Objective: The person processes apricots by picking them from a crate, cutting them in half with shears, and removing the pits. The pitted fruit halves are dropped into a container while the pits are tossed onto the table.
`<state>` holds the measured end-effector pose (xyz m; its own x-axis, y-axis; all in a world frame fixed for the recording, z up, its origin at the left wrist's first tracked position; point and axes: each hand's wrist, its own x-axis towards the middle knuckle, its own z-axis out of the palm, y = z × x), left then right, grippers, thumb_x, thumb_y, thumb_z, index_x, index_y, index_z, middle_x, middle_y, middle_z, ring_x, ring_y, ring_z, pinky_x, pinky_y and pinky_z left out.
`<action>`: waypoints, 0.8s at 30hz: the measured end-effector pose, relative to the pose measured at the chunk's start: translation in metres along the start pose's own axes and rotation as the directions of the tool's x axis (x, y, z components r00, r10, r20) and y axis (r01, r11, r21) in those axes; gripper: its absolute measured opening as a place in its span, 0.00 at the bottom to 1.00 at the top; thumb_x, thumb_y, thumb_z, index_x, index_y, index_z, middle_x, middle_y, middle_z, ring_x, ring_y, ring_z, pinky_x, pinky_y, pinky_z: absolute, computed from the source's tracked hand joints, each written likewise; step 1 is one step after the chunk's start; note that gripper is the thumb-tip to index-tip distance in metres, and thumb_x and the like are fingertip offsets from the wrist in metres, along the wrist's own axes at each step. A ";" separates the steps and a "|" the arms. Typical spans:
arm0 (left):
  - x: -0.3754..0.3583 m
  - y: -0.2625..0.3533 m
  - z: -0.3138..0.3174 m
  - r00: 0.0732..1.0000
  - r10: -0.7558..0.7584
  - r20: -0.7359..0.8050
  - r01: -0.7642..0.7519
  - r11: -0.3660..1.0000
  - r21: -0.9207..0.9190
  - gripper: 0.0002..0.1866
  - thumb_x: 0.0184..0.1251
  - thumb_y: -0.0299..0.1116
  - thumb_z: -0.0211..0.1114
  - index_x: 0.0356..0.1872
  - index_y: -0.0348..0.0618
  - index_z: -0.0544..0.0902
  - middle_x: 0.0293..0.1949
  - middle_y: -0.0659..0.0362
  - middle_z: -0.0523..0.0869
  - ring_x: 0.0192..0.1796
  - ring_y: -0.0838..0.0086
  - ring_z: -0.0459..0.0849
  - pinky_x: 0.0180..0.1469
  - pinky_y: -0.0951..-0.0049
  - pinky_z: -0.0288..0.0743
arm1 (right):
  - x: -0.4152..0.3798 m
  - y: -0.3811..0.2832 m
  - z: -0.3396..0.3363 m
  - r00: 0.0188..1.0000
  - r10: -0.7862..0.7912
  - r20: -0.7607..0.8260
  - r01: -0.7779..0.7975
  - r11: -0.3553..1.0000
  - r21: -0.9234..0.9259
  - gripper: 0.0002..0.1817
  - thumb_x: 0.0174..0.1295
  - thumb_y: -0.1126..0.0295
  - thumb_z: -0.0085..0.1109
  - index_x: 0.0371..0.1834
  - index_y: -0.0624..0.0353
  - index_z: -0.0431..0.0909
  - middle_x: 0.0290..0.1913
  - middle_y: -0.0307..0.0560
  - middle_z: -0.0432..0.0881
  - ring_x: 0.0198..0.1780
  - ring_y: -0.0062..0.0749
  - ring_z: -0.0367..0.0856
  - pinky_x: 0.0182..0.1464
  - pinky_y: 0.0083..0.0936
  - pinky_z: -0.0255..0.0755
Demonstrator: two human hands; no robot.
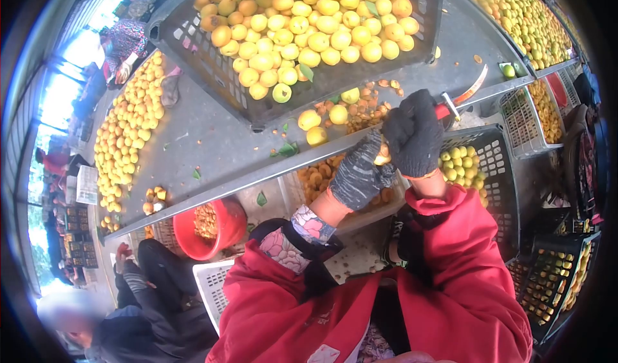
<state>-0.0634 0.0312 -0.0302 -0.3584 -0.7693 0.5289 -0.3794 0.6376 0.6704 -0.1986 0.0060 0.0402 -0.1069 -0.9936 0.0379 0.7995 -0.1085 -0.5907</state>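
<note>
My left hand (364,173), in a dark grey patterned glove, is closed around an apricot (383,154), of which only a small part shows. Pressed close beside it is my right hand (415,134), in a black glove with the fingers curled. From that fist sticks out a red handle with a curved knife (473,87), its blade pointing up and right. Both hands are at the metal table edge, above a crate of cut apricots (317,179). Just beyond them lie a heap of pits and scraps (368,109) and a few whole apricots (316,136).
A dark crate (222,83) tipped on the table spills whole apricots. More apricots (132,131) lie left. Below the edge stand a red bucket (222,231) and a black crate (505,183). Another person (145,305) sits at lower left.
</note>
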 end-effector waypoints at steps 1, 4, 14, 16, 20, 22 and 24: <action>0.001 0.002 -0.001 0.998 -0.058 0.013 0.058 0.998 -0.001 0.25 0.57 0.29 0.69 0.57 0.37 0.77 0.47 0.49 0.85 0.47 0.52 0.85 0.51 0.58 0.78 | -0.003 0.000 0.005 0.999 0.000 0.032 0.002 0.999 -0.054 0.19 0.75 0.61 0.50 0.24 0.51 0.62 0.16 0.32 0.58 0.15 0.17 0.56 0.17 0.18 0.50; 0.020 0.026 -0.016 0.990 -0.118 0.072 0.133 0.961 -0.244 0.24 0.57 0.30 0.68 0.57 0.38 0.77 0.46 0.47 0.85 0.47 0.51 0.85 0.51 0.58 0.78 | -0.006 0.002 0.007 0.996 0.037 0.084 -0.030 0.996 -0.080 0.17 0.74 0.64 0.53 0.25 0.52 0.63 0.17 0.32 0.60 0.16 0.17 0.58 0.17 0.17 0.52; 0.015 0.014 -0.024 0.978 -0.106 0.177 0.104 0.994 0.020 0.20 0.56 0.36 0.64 0.51 0.41 0.81 0.44 0.45 0.84 0.47 0.47 0.83 0.50 0.56 0.78 | -0.010 0.019 0.003 0.987 0.150 0.063 -0.140 0.980 -0.140 0.13 0.72 0.68 0.54 0.28 0.52 0.66 0.21 0.32 0.63 0.19 0.17 0.62 0.19 0.16 0.54; 0.015 0.009 -0.024 0.960 -0.065 0.272 0.028 0.990 0.138 0.20 0.57 0.38 0.64 0.51 0.42 0.81 0.46 0.46 0.85 0.49 0.48 0.83 0.51 0.56 0.78 | -0.009 0.018 -0.001 0.974 0.162 0.160 -0.135 0.977 -0.167 0.13 0.73 0.67 0.54 0.28 0.52 0.66 0.20 0.32 0.63 0.18 0.17 0.62 0.19 0.16 0.54; 0.011 -0.005 -0.020 0.944 0.148 0.296 -0.196 0.970 0.142 0.22 0.59 0.40 0.64 0.54 0.43 0.80 0.52 0.49 0.84 0.55 0.53 0.82 0.57 0.58 0.77 | -0.022 0.032 0.005 0.955 0.231 0.185 -0.235 0.972 -0.001 0.16 0.74 0.64 0.52 0.27 0.53 0.65 0.18 0.32 0.62 0.17 0.18 0.61 0.19 0.17 0.54; 0.012 -0.005 -0.019 0.932 0.093 0.350 -0.146 0.981 0.128 0.23 0.59 0.38 0.65 0.55 0.42 0.78 0.54 0.50 0.84 0.57 0.56 0.82 0.58 0.60 0.76 | -0.019 0.025 0.010 0.985 0.124 0.120 -0.107 0.984 -0.143 0.17 0.75 0.62 0.51 0.26 0.53 0.64 0.17 0.32 0.61 0.16 0.19 0.60 0.18 0.18 0.54; 0.012 -0.004 -0.006 0.965 -0.117 0.233 0.148 0.981 -0.122 0.26 0.59 0.36 0.66 0.58 0.37 0.76 0.53 0.46 0.83 0.57 0.53 0.82 0.59 0.58 0.76 | -0.010 0.022 0.013 0.997 0.012 0.075 -0.002 0.991 -0.137 0.19 0.75 0.60 0.51 0.25 0.53 0.64 0.16 0.31 0.59 0.15 0.20 0.60 0.17 0.19 0.53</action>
<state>-0.0607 0.0190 -0.0230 -0.5005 -0.8079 0.3111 -0.3215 0.5071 0.7996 -0.1726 0.0128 0.0373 -0.0527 -0.9944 0.0911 0.7111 -0.1014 -0.6958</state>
